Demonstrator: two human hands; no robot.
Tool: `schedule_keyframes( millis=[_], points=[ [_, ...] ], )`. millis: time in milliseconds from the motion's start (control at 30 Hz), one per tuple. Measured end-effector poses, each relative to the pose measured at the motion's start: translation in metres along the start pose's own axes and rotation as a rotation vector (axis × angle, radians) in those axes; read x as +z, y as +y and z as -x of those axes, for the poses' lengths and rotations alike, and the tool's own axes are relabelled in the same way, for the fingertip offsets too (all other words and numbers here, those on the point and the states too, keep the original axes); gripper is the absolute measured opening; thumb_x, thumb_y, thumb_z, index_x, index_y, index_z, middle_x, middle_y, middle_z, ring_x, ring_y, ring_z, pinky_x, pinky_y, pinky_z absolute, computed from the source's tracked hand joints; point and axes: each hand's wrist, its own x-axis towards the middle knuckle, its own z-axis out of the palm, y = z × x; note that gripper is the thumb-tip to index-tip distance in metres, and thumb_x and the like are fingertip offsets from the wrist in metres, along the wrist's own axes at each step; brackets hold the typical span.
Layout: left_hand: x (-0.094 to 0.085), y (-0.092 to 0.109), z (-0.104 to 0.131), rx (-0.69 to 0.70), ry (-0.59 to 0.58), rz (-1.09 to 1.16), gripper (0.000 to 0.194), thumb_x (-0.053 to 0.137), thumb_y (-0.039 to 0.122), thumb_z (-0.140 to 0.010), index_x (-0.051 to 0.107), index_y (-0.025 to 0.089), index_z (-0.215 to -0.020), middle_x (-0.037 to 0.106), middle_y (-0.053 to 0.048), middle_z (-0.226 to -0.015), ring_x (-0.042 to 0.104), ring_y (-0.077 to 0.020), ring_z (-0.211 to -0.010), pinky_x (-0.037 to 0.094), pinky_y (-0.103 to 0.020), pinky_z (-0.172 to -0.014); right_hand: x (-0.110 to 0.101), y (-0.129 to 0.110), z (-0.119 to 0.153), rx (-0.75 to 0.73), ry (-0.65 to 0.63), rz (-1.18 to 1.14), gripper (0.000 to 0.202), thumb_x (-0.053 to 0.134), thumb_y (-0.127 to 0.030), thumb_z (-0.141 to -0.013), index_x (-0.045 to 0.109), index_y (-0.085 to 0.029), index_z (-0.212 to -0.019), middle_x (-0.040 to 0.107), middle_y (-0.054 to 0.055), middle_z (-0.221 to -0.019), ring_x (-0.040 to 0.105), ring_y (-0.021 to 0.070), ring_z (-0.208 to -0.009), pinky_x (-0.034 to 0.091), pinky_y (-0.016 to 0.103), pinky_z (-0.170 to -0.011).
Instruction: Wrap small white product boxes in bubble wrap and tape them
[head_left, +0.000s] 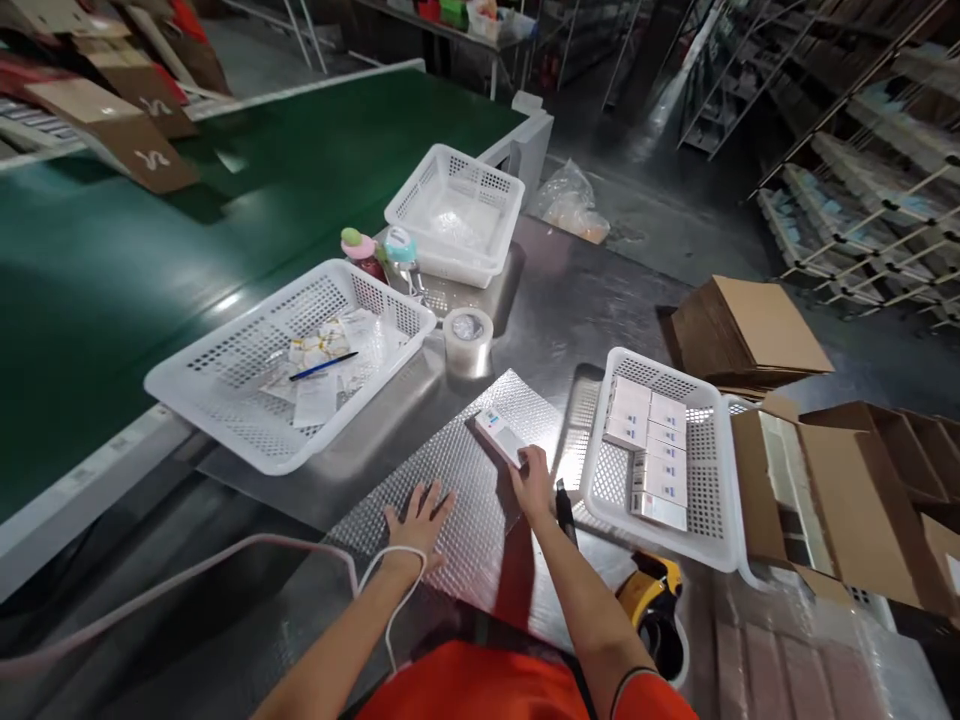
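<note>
A sheet of bubble wrap (457, 500) lies on the metal table in front of me. My left hand (416, 525) rests on its near left part, fingers spread and holding nothing. With thumb and fingers my right hand (534, 482) grips the near end of a small white box (498, 434), which lies over the sheet. Just right of that wrist is a black-handled tool (565, 508), partly hidden by the forearm. To the right, a white perforated basket (709, 470) contains several similar white boxes (660, 455).
Behind the sheet stands a roll of clear tape (468, 342). Left is a white basket (225, 365) with papers and a blue pen (324, 366); another basket (456, 262) stands farther back. A green conveyor (285, 150) runs alongside. A yellow tape dispenser (651, 595) and cardboard (772, 325) are right.
</note>
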Motion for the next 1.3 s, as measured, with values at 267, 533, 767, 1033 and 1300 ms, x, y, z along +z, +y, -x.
schedule_keyframes(
  millis=[267,533,767,1033,1300],
  points=[
    [-0.005,0.004,0.005,-0.025,-0.015,-0.004,0.113,0.076,0.032,-0.073,0.008,0.038,-0.163,-0.009,-0.003,-0.173,-0.007,-0.0405,-0.159,0.018,-0.081,-0.114,0.001,0.006,0.008,-0.023,-0.102,0.248,0.016,0.06,-0.023,-0.089,0.061,-0.022,-0.105,0.062,0.009,-0.109,0.055,0.0261,-0.102,0.044,0.038,-0.09],
    [0.005,0.006,0.008,-0.036,0.025,-0.079,0.106,0.07,0.031,-0.076,0.009,0.038,-0.163,-0.006,-0.003,-0.174,-0.003,-0.0386,-0.16,0.025,-0.078,-0.113,-0.005,-0.014,0.014,0.09,-0.242,0.277,0.028,0.065,-0.022,-0.088,0.061,-0.02,-0.115,0.06,0.012,-0.123,0.055,0.0272,-0.112,0.046,0.042,-0.098],
    [0.021,-0.003,0.005,0.013,0.145,-0.159,0.097,0.067,0.036,-0.077,0.021,0.034,-0.163,0.006,-0.007,-0.174,0.006,-0.0417,-0.159,0.032,-0.074,-0.11,-0.105,-0.003,-0.021,-0.064,-0.06,0.26,0.039,0.057,-0.03,-0.095,0.062,-0.023,-0.133,0.053,0.015,-0.145,0.052,0.0288,-0.129,0.043,0.047,-0.11],
    [0.006,-0.004,-0.001,0.013,0.034,-0.061,0.112,0.071,0.031,-0.066,0.015,0.039,-0.163,0.0,-0.004,-0.174,0.002,-0.0408,-0.16,0.029,-0.077,-0.111,-0.187,0.091,-0.069,0.295,-0.317,0.863,0.063,0.042,-0.005,-0.092,0.045,-0.015,-0.154,0.026,0.016,-0.169,0.02,0.0372,-0.155,0.025,0.06,-0.118],
    [0.003,0.004,0.003,-0.018,0.014,-0.078,0.119,0.076,0.025,-0.066,0.009,0.04,-0.163,-0.007,-0.005,-0.173,-0.002,-0.0408,-0.16,0.022,-0.08,-0.113,-0.207,0.078,-0.077,0.19,-0.262,0.797,0.033,0.049,-0.006,-0.09,0.069,-0.018,-0.113,0.069,0.015,-0.116,0.062,0.0277,-0.106,0.044,0.039,-0.092]
  ],
)
